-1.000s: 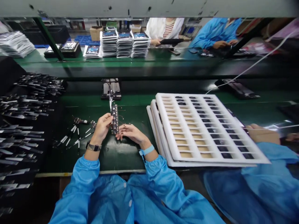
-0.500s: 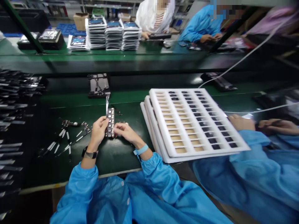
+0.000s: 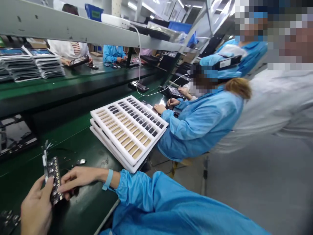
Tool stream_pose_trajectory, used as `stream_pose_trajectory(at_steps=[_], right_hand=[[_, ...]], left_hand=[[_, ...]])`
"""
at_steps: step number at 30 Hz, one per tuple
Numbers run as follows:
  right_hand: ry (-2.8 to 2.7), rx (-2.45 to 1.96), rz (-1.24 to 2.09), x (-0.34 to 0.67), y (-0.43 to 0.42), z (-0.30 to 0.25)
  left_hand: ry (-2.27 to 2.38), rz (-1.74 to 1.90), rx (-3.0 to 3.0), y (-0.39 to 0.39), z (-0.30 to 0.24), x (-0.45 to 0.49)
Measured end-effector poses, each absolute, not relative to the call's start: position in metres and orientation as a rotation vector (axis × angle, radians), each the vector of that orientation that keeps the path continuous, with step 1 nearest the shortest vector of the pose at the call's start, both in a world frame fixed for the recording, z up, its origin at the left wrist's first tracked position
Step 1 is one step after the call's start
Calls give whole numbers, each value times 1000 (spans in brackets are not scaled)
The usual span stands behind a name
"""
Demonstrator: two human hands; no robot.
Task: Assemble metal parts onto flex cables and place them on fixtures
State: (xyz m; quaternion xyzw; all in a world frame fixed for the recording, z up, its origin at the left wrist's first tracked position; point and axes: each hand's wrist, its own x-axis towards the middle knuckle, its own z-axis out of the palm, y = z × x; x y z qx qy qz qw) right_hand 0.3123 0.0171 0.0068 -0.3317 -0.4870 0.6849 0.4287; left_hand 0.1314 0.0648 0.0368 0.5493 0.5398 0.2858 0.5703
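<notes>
My left hand point(image 3: 37, 204) grips a narrow dark circuit board point(image 3: 54, 171) with rows of small metallic parts, its thumb lying along the board's left edge. The board is held upright above the green bench. A pale flexible strip point(image 3: 44, 161) sticks up beside its top left. My right hand point(image 3: 81, 178) has its fingers pressed together at the lower right edge of the same board; the exact contact at the fingertips is partly hidden. Behind the right hand a small metallic piece point(image 3: 81, 162) lies on the bench.
A stack of white foam trays point(image 3: 126, 160) with slots, some holding black parts, stands right of my hands. A framed device point(image 3: 16, 133) lies at left. Dark parts point(image 3: 9, 218) sit at lower left. A co-worker in a blue sleeve point(image 3: 181, 127) works beyond the trays.
My view has swung to the right and tilted, so the hands now appear at lower left and the co-workers at right show more. Both hands are still at the circuit board.
</notes>
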Motion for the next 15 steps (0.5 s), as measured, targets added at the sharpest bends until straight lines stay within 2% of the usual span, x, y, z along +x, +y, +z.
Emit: stream_pose_trajectory(at_steps=[15], right_hand=[[-1159, -757, 1670, 306, 24, 5]], left_hand=[[1176, 703, 1246, 75, 12, 137]])
